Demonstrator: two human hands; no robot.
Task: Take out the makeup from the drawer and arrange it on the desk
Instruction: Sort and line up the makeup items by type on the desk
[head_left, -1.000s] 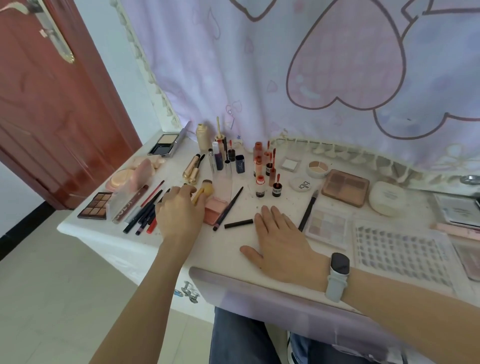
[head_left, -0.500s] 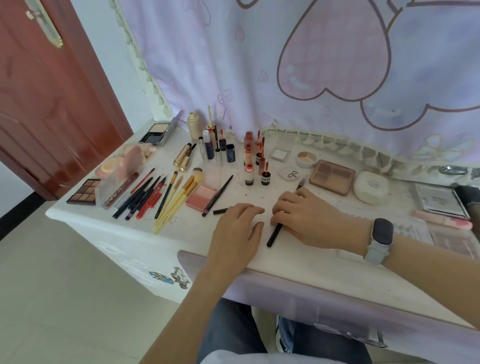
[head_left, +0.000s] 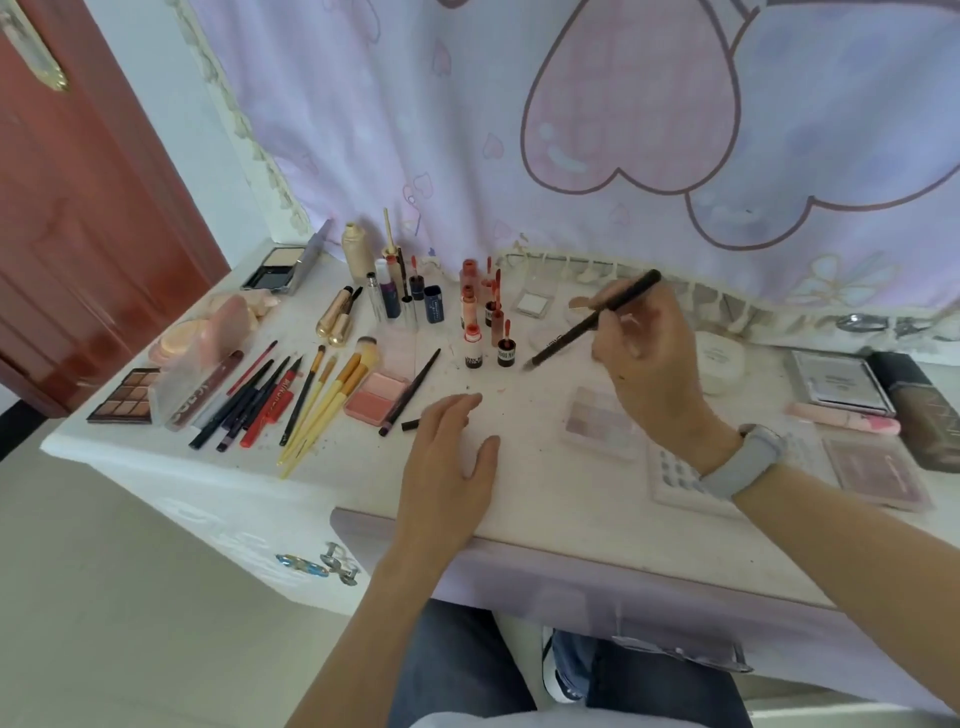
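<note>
**Black brush lifted above the desk**

The right hand (head_left: 647, 358), in the middle right of the frame, pinches a long black brush (head_left: 592, 321) with its fingers and holds it tilted above the desk (head_left: 545, 499), the tip pointing to the lower left. The left hand (head_left: 448, 457) rests flat on the desk in the centre, fingers relaxed, holding nothing. To the left lie yellow brushes (head_left: 327, 405), a pink blush compact (head_left: 375, 397) and dark pencils (head_left: 244, 402).

Glossy wood door (head_left: 93, 218), cloth curtain (head_left: 467, 130), matt desk (head_left: 545, 499).
</note>
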